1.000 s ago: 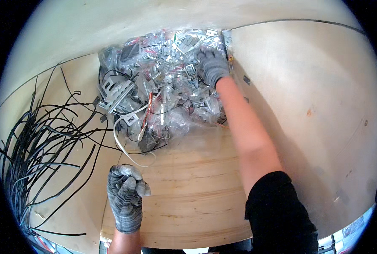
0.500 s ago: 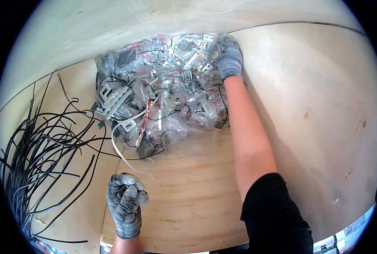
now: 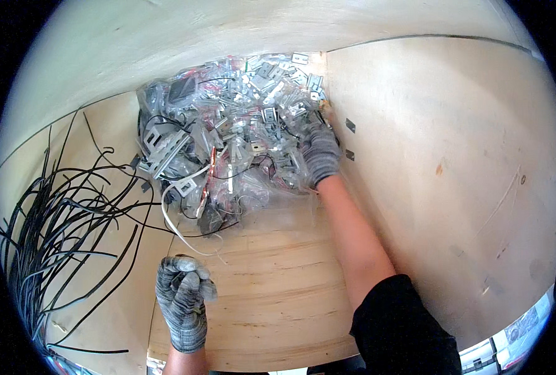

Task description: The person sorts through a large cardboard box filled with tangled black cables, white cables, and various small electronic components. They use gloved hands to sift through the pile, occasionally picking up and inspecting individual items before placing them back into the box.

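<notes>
My left hand (image 3: 184, 297), in a grey knit glove, is raised over the near end of the wooden board. Its fingers are curled in toward the palm, and whatever may be inside them is hidden. Further off, my right hand (image 3: 320, 153), gloved alike, reaches into the right side of a heap of clear plastic bags (image 3: 259, 184) filled with small metal parts. Its fingertips disappear among the plastic, so their grip does not show. Loose metal brackets (image 3: 314, 83) lie just beyond it, at the heap's far right corner.
Wooden panels (image 3: 440, 150) wall in the heap at the right and back. At the left hangs a thick bunch of black cables (image 3: 46, 231). A white cable (image 3: 168, 219) trails out of the heap, near a slotted metal bracket (image 3: 165, 153). The bare wooden board (image 3: 271, 294) lies in front.
My right hand has come back toward me and slightly left along the heap's right edge. This uncovers the far right corner and two dark slots in the right panel. My left hand stays nearly still.
</notes>
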